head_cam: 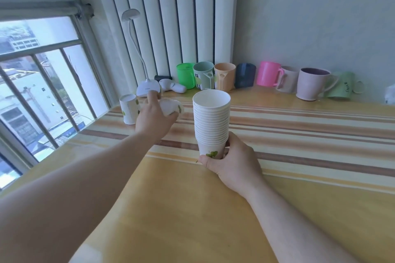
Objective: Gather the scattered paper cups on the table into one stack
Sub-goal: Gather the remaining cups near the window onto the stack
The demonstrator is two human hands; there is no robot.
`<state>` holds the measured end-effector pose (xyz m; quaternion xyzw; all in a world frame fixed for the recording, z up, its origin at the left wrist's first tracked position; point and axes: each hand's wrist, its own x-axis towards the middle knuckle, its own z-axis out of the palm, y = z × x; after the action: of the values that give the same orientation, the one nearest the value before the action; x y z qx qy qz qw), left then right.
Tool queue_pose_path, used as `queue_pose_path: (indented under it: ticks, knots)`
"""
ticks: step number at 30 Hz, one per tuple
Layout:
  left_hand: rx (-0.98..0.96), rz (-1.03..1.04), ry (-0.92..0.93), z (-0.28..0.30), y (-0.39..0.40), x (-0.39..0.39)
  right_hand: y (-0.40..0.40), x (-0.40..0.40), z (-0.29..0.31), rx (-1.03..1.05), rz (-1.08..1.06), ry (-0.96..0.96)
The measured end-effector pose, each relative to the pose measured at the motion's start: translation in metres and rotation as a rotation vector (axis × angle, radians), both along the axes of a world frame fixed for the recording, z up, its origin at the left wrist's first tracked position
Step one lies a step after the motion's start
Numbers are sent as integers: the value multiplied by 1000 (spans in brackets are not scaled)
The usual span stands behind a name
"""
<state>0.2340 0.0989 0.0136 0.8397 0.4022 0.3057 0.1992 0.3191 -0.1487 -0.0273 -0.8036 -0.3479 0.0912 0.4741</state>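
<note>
A tall stack of white paper cups with a green leaf print stands upright in mid-table, and my right hand grips its bottom cup. To the left, my left hand is closed around a single white paper cup, tilted and blurred, a little above the table. One more paper cup stands upside down at the table's left edge, just left of my left hand.
A row of coloured plastic and ceramic mugs lines the back of the table by the wall. A white desk lamp and a small white gadget sit at the back left. A window runs along the left side.
</note>
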Motion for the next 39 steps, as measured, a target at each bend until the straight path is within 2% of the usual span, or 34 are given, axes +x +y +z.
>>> queue_pose_path:
  ticks: [3,7,9,11,14,16,18,20,23,27,29,34,39]
  knots:
    - [-117,-9,72,-2,-1,-23,-1,-1,1,-3,-1,-2]
    - [-47,-21,292,-6,-2,-51,-1,-2,3,-1,3,-4]
    - [-103,-39,289,-6,-7,-59,-2,-3,4,3,9,-5]
    - [-317,-61,112,-2,-17,-60,-3,-3,5,7,21,-5]
    - [-845,-140,-352,11,-41,-57,-5,-4,5,13,36,-12]
    - [-1115,-264,-620,23,-59,-54,-7,-5,6,15,45,-21]
    - [-1250,-401,-772,39,-73,-52,-8,-5,5,23,51,-36]
    - [-1318,-475,-841,55,-86,-51,-7,-5,5,29,54,-46]
    - [-1263,-517,-850,79,-99,-46,-7,-5,6,31,65,-53]
    - [-903,-622,-733,98,-107,-37,-8,-6,6,32,72,-60]
    - [-811,-665,-668,98,-110,-32,-8,-6,6,30,71,-59]
    - [-719,-723,-408,83,-119,-28,-8,-5,8,33,80,-44]
    - [-704,-801,-333,68,-111,-34,-9,-5,8,27,74,-33]
